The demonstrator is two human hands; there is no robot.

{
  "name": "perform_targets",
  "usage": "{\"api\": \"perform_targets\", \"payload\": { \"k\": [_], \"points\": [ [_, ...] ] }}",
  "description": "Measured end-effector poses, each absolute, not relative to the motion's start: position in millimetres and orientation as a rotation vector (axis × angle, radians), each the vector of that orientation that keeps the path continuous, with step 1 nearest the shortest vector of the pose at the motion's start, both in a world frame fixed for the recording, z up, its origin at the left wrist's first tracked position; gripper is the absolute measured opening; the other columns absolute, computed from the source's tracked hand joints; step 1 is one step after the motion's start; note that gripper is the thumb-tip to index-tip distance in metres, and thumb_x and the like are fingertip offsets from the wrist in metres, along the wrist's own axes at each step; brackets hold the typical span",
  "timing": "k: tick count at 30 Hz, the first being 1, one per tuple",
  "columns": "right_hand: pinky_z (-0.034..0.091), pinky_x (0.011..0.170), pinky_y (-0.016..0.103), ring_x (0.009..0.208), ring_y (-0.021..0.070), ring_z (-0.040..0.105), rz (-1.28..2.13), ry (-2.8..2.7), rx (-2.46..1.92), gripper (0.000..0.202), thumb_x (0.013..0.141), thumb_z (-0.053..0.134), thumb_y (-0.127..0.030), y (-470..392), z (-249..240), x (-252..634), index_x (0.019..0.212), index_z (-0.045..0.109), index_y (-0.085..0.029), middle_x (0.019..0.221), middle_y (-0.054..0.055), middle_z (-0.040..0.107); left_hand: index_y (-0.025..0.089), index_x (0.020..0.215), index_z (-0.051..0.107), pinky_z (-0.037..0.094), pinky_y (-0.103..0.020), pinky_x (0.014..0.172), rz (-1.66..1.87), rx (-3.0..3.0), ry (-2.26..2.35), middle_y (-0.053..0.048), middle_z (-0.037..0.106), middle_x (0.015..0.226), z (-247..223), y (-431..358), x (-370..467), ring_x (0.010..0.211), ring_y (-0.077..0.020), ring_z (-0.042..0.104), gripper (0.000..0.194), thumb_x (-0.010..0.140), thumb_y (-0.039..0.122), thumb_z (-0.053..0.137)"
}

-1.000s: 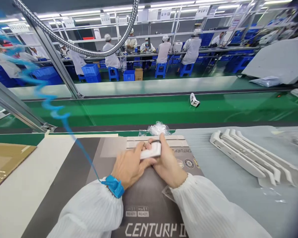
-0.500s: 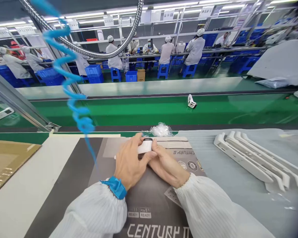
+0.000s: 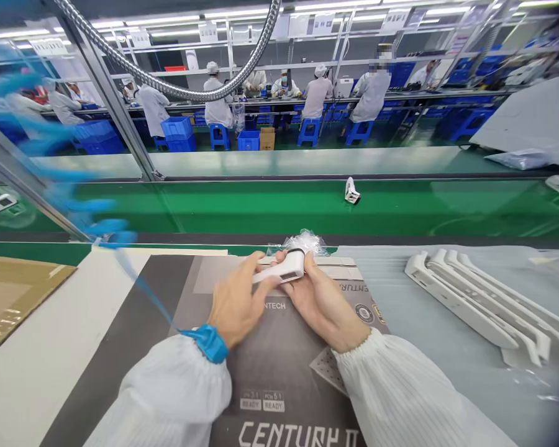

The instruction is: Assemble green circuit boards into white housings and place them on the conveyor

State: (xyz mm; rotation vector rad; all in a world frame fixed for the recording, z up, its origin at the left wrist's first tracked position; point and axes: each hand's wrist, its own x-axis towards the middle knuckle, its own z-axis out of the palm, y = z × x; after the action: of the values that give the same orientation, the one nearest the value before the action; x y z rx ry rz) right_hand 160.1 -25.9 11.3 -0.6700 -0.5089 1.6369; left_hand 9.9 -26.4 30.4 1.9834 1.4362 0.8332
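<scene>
Between my two hands is a white plastic part (image 3: 292, 266) with a black rim at its upper end and a dark slot in its side. My left hand (image 3: 237, 298), with a blue wrist strap, grips its narrow left end between thumb and fingers, slightly blurred. The wider right end rests in the fingers of my right hand (image 3: 326, 301), its thumb alongside. Both hands are above a grey printed cardboard sheet (image 3: 298, 372). Crumpled clear plastic (image 3: 305, 241) lies just beyond them.
Several long white parts (image 3: 466, 298) lie on grey foam at the right. A small white piece (image 3: 352, 191) sits on the green conveyor (image 3: 261, 208). Blue coiled cord (image 3: 74, 174) hangs at the left, near brown cardboard (image 3: 18, 298). People sit across the room.
The white part has turned and more of its length shows. My left hand has shifted slightly left and down. The blue coil has swung left, and the small piece on the conveyor appears further left.
</scene>
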Motion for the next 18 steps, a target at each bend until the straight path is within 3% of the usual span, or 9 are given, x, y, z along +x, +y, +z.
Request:
{"api": "perform_targets", "payload": {
  "k": [2, 5, 8, 12, 15, 18],
  "points": [
    [0.048, 0.104, 0.039, 0.111, 0.0200, 0.063, 1.625, -0.526, -0.680, 0.033, 0.089, 0.061, -0.051, -24, 10, 166, 0.106, 0.067, -0.024, 0.111, 0.005, 0.071, 0.021, 0.107, 0.060, 0.045, -0.027, 0.053, 0.823, 1.684, 1.380, -0.004, 0.070, 0.080, 30, -22, 7, 0.062, -0.0177, 0.064, 0.042, 0.096, 0.055, 0.038],
    [0.045, 0.106, 0.041, 0.111, 0.0210, 0.064, 1.621, -0.594, -0.701, 0.034, 0.089, 0.063, -0.048, -23, 7, 168, 0.107, 0.068, -0.021, 0.110, 0.007, 0.071, 0.018, 0.086, 0.057, 0.026, -0.022, 0.035, 0.750, 1.306, 1.246, 0.001, 0.057, 0.056, 29, -18, 8, 0.032, -0.0082, 0.039, 0.052, 0.096, 0.061, 0.029],
    [0.045, 0.105, 0.039, 0.109, 0.0210, 0.064, 1.614, -0.597, -0.737, 0.032, 0.088, 0.064, -0.047, -22, 4, 166, 0.103, 0.069, -0.018, 0.109, 0.008, 0.072, 0.017, 0.082, 0.053, 0.021, -0.019, 0.033, 0.734, 1.139, 1.196, 0.002, 0.054, 0.055, 30, -14, 7, 0.031, -0.0052, 0.034, 0.044, 0.094, 0.058, 0.039],
    [0.049, 0.097, 0.034, 0.101, 0.0174, 0.066, 1.612, -0.542, -0.804, 0.029, 0.087, 0.068, -0.040, -22, 4, 164, 0.109, 0.068, -0.020, 0.122, 0.008, 0.069, 0.016, 0.085, 0.052, 0.023, -0.018, 0.036, 0.852, 1.090, 1.240, 0.001, 0.057, 0.062, 37, 1, -11, 0.036, -0.0033, 0.035, 0.036, 0.090, 0.052, 0.051],
    [0.050, 0.092, 0.033, 0.092, 0.0150, 0.066, 1.612, -0.509, -0.842, 0.029, 0.085, 0.070, -0.035, -22, 5, 164, 0.109, 0.067, -0.019, 0.126, 0.010, 0.066, 0.015, 0.098, 0.054, 0.032, -0.018, 0.041, 1.016, 1.217, 1.489, -0.003, 0.064, 0.076, 43, 34, -33, 0.045, -0.0056, 0.046, 0.027, 0.089, 0.040, 0.054],
    [0.050, 0.091, 0.032, 0.089, 0.0135, 0.065, 1.618, -0.532, -0.845, 0.031, 0.085, 0.071, -0.036, -22, 6, 165, 0.109, 0.066, -0.018, 0.124, 0.011, 0.066, 0.014, 0.113, 0.055, 0.044, -0.022, 0.054, 0.924, 1.446, 1.797, -0.006, 0.068, 0.085, 45, 83, -52, 0.064, -0.0129, 0.062, 0.029, 0.086, 0.026, 0.054]
  ]
}}
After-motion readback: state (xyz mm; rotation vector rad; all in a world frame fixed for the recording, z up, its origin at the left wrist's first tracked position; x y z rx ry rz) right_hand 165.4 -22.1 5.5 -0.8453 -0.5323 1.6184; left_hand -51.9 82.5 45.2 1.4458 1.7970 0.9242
